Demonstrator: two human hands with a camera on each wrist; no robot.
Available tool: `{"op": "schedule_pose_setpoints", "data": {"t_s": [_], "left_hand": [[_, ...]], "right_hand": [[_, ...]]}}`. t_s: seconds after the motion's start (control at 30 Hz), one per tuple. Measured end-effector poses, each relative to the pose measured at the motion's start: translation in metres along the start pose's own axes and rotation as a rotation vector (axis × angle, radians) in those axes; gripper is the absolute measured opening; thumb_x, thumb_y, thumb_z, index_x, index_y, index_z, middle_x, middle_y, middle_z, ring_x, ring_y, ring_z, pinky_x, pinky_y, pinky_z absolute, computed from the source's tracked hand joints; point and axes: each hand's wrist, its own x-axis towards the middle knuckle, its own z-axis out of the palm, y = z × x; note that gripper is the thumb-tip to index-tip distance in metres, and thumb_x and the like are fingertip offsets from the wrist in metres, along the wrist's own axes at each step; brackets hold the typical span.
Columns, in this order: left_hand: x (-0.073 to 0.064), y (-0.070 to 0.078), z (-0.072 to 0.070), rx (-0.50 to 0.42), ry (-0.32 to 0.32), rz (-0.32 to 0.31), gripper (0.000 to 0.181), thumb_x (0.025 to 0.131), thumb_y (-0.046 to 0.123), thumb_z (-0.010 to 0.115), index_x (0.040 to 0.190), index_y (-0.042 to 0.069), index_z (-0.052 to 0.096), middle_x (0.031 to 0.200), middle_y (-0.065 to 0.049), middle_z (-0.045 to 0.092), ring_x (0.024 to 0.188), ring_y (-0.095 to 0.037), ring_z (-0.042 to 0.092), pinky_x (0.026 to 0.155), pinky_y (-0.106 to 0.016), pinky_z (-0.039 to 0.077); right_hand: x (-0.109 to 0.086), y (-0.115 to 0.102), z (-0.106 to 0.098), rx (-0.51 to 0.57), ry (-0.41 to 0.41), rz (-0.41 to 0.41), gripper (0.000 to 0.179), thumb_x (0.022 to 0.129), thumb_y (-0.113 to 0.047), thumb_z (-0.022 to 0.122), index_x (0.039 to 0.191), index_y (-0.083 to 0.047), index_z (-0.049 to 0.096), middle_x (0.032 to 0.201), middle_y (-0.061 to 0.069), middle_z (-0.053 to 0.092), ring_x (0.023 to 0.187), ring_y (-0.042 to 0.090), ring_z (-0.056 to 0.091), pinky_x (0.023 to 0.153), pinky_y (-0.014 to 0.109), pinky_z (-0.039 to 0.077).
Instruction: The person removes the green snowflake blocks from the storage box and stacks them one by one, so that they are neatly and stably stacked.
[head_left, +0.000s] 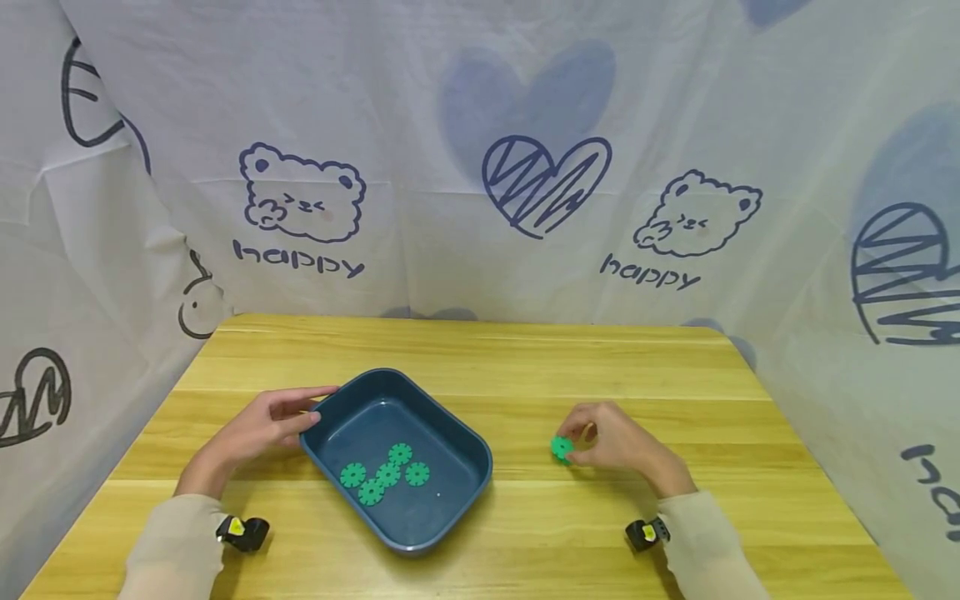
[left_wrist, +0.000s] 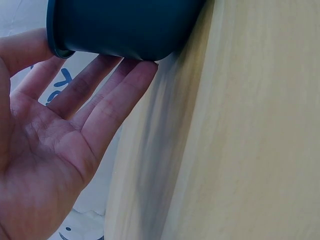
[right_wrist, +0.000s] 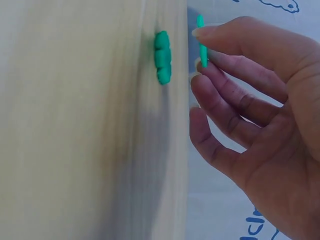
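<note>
Dark-blue tray (head_left: 442, 417), likely rigid plastic, light; left hand (head_left: 262, 429) pinches it at one corner. Inside: five green notched discs (head_left: 387, 475). Right of tray, right hand (head_left: 618, 442) pinches a thin green disc (right_wrist: 203, 56), probably stiff, feather-light; best gripped across its faces.

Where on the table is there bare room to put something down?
The table is bare between tray and right hand, and along the far edge. Crowded: the tray's left corner, at the left hand, and around the green discs inside.

7 grn discs (head_left: 387, 474), 1 blu tray (head_left: 382, 425), 2 hands (head_left: 262, 427)
</note>
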Motion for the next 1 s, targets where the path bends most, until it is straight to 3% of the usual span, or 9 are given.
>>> {"op": "schedule_pose_setpoints", "data": {"t_s": [0.2, 0.33, 0.6, 0.87, 1.0], "left_hand": [[0.0, 0.0, 0.0, -0.007, -0.005, 0.002, 0.053, 0.104, 0.02, 0.061, 0.152, 0.002, 0.048, 0.155, -0.031, 0.045, 0.113, -0.002, 0.063, 0.083, -0.035, 0.064], [0.0, 0.001, 0.0, -0.018, -0.011, 0.003, 0.053, 0.105, 0.02, 0.061, 0.153, 0.002, 0.047, 0.155, -0.031, 0.045, 0.112, -0.001, 0.064, 0.083, -0.035, 0.064], [0.0, 0.002, 0.0, 0.002, -0.002, -0.001, 0.052, 0.105, 0.021, 0.061, 0.153, 0.004, 0.049, 0.157, -0.029, 0.045, 0.125, -0.017, 0.061, 0.085, -0.038, 0.064], [-0.001, 0.004, 0.0, 0.007, -0.001, 0.002, 0.052, 0.105, 0.019, 0.06, 0.152, 0.002, 0.048, 0.156, -0.03, 0.045, 0.133, -0.043, 0.054, 0.084, -0.038, 0.064], [0.0, 0.005, 0.0, 0.002, -0.006, -0.004, 0.052, 0.105, 0.02, 0.06, 0.152, 0.003, 0.048, 0.156, -0.031, 0.045, 0.125, -0.025, 0.062, 0.084, -0.038, 0.064]], "right_hand": [[-0.001, 0.005, 0.001, -0.02, -0.011, 0.009, 0.017, 0.084, -0.009, 0.084, 0.099, -0.014, 0.079, 0.101, -0.001, 0.075, 0.09, 0.017, 0.07, 0.079, 0.029, 0.06], [-0.002, 0.007, 0.003, -0.028, -0.011, 0.026, 0.016, 0.084, -0.011, 0.084, 0.098, -0.016, 0.079, 0.101, -0.004, 0.075, 0.092, 0.014, 0.069, 0.081, 0.028, 0.06], [-0.001, 0.01, 0.004, -0.04, -0.015, 0.038, 0.016, 0.084, -0.012, 0.084, 0.098, -0.018, 0.079, 0.102, -0.004, 0.073, 0.093, 0.013, 0.068, 0.082, 0.029, 0.06], [0.0, 0.011, 0.003, -0.031, -0.026, 0.041, 0.018, 0.082, -0.01, 0.084, 0.098, -0.017, 0.079, 0.102, -0.006, 0.073, 0.093, 0.013, 0.066, 0.083, 0.026, 0.058], [0.001, 0.01, 0.002, -0.018, -0.033, 0.033, 0.019, 0.082, -0.009, 0.084, 0.098, -0.016, 0.079, 0.103, -0.004, 0.073, 0.093, 0.014, 0.066, 0.082, 0.026, 0.058]]}}
